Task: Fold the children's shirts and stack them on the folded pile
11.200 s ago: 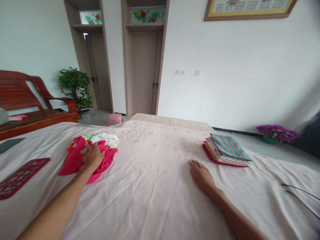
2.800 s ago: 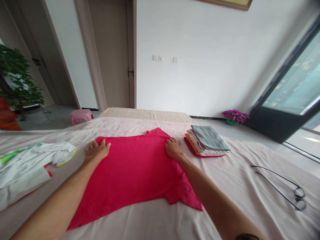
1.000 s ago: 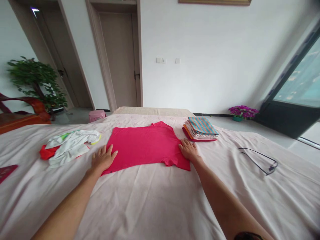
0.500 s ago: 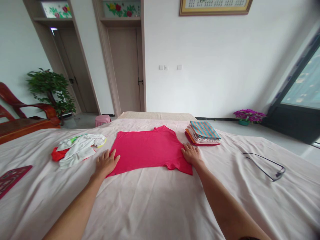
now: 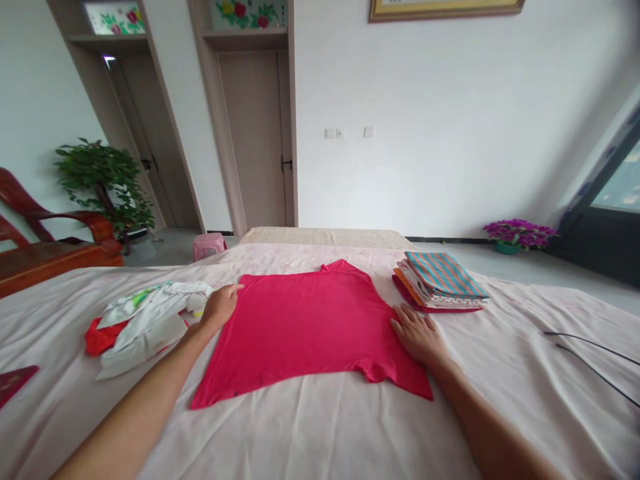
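Observation:
A crimson short-sleeved T-shirt (image 5: 305, 327) lies spread flat on the sheet, hem to the left, sleeves and neck to the right. At the far hem corner is my left hand (image 5: 221, 307), its index finger stretched out and touching the cloth; its other fingers are partly hidden. My right hand (image 5: 419, 339) rests flat with fingers apart on the shirt's right edge, between the two sleeves. Just beyond it sits a neat stack of folded clothes (image 5: 440, 283), a blue-and-orange striped piece on top. Left of my left hand lies a crumpled heap of white and red clothes (image 5: 145, 323).
A pale floral sheet (image 5: 310, 427) covers the bed. Thin dark glasses temples (image 5: 595, 347) show at the right edge, and a dark red flat object (image 5: 15, 387) at the left. Beyond stand a pink stool (image 5: 209, 247), wooden bench (image 5: 60, 247), potted plant (image 5: 103, 180) and purple flowers (image 5: 520, 233).
The pink shirt came from the heap and was spread flat. Over the last half second my left hand moved from the near hem to its far corner; my right hand stayed on the right edge.

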